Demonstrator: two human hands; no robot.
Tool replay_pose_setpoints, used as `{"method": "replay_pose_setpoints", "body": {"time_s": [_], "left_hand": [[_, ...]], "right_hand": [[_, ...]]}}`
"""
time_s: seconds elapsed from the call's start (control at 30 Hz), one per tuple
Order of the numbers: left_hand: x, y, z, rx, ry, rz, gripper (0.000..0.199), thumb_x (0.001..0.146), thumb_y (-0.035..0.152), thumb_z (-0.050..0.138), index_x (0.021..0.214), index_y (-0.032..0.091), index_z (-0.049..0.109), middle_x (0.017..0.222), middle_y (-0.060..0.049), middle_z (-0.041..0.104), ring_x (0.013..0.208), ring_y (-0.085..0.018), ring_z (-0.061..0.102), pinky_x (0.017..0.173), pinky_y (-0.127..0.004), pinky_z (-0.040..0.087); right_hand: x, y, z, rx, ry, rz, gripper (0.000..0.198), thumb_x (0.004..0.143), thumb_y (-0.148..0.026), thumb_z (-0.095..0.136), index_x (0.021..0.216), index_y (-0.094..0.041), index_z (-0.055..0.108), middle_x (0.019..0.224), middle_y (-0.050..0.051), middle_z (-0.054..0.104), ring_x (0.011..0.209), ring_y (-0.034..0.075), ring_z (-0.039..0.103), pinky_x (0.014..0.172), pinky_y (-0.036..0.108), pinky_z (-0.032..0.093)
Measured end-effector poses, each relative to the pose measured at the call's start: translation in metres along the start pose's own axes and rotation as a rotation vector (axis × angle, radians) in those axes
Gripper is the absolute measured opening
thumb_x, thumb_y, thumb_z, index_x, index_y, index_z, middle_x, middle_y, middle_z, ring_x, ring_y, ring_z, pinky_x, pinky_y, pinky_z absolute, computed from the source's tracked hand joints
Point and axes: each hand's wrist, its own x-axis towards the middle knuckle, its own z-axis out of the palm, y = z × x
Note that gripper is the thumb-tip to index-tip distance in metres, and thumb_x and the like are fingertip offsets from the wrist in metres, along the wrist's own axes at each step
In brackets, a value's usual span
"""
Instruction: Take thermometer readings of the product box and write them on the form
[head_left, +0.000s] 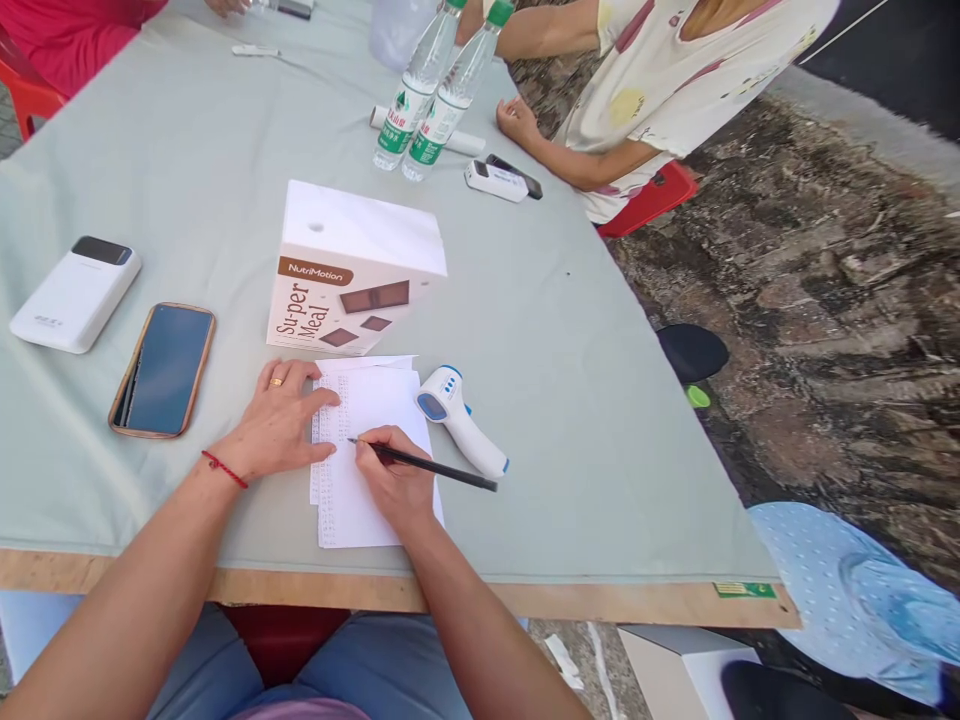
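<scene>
Counter (570, 400) cloth pale grey-green. Paper (375, 400) white, rows of small dark print. Pen (435, 466) black. Thermometer (461, 420) white, blue trim. Box (352, 270) white, brown band, brown squares. Phone (163, 368) dark screen, tan case. Power bank (75, 295) white. 2 bottles (427, 95) clear, green labels and caps.

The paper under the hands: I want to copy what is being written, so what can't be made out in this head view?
- Print on the paper: too small to read.
- Paper's left edge: covered by the left hand.
- Pen tip marks: hidden beside the right hand.
- Thermometer display: faces away.
- Phone screen: dark.
- Bottles: caps cut off by the top edge.
</scene>
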Motion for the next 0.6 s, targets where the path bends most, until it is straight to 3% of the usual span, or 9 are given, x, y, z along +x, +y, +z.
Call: {"method": "replay_pose_setpoints", "body": {"time_s": [0.6], "left_hand": [[0.0010,0.0007,-0.0011,0.011,-0.014,-0.002,0.046,0.067,0.037,0.075,0.109,0.022,0.066,0.120,-0.011,0.046,0.114,-0.031,0.042,0.107,-0.054,0.027]], "right_hand": [[0.0000,-0.0017,-0.0009,0.005,-0.017,0.032,0.007,0.067,-0.024,0.054,0.060,-0.021,0.057,0.055,-0.005,0.054,0.052,0.011,0.046,0.051,0.025,0.039]]}}
